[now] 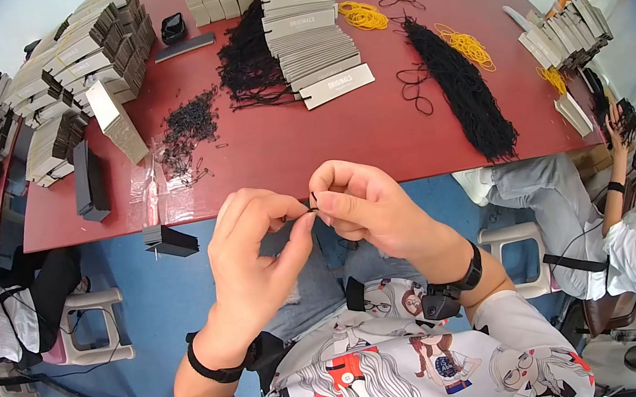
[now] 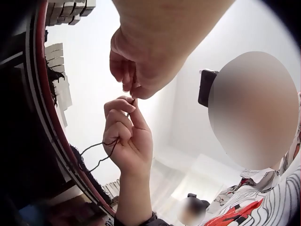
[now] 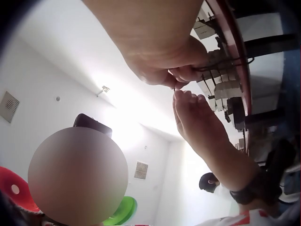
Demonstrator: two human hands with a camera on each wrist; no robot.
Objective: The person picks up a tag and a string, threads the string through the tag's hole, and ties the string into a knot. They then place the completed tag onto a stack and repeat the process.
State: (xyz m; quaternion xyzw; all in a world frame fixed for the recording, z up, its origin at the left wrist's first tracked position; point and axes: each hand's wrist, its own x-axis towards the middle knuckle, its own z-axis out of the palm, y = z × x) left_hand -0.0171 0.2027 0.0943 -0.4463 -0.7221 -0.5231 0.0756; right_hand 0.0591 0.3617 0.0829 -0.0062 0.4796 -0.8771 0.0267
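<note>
My left hand (image 1: 257, 239) and right hand (image 1: 366, 207) meet in front of the table's near edge, fingertip to fingertip. Between them is a thin black cord (image 1: 312, 206), pinched by thumb and forefinger on each side. The left wrist view shows a loop of this cord (image 2: 98, 162) hanging from the curled fingers of the right hand (image 2: 127, 141). From the right wrist, the left hand (image 3: 202, 125) appears below the right, fingertips close together. Fingers hide most of the pinched part.
On the red table (image 1: 260, 158) lie a pile of small black pieces (image 1: 187, 132), printed card tags (image 1: 315, 37), black cord bundles (image 1: 460, 88) and yellow rubber bands (image 1: 466, 46). Tag stacks (image 1: 77, 62) rise at the left. Other people sit at both sides.
</note>
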